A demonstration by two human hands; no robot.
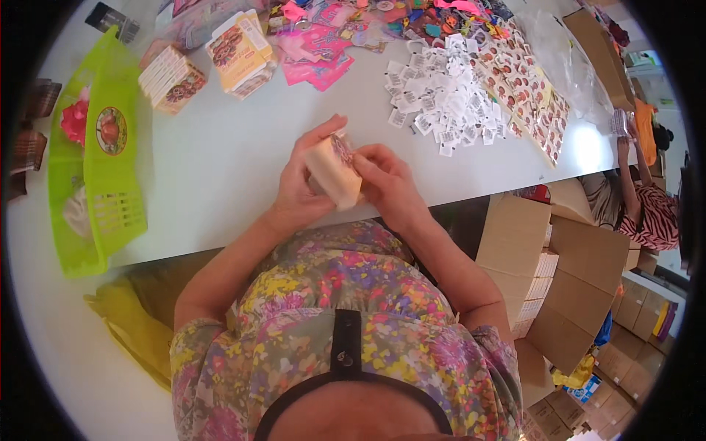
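A small cream-and-orange cardboard box [334,176] with a printed picture on one face is held tilted above the near part of the white table. My left hand [298,180] wraps around it from the left, thumb along the far edge. On its right side, the bent fingers and thumb of my right hand [391,182] press against the printed face. Whether those fingers pinch something small there is hard to see. Similar flat printed cartons lie beyond in two stacks, one on the left [173,79] and one beside it [239,55].
A lime-green plastic basket [121,173] stands at the left edge. Pink packets [320,59], small colourful trinkets [430,22], white printed tags [452,95] and sticker sheets [533,88] cover the far side. Below right sits an open carton [588,261]; another person [654,213] works beyond.
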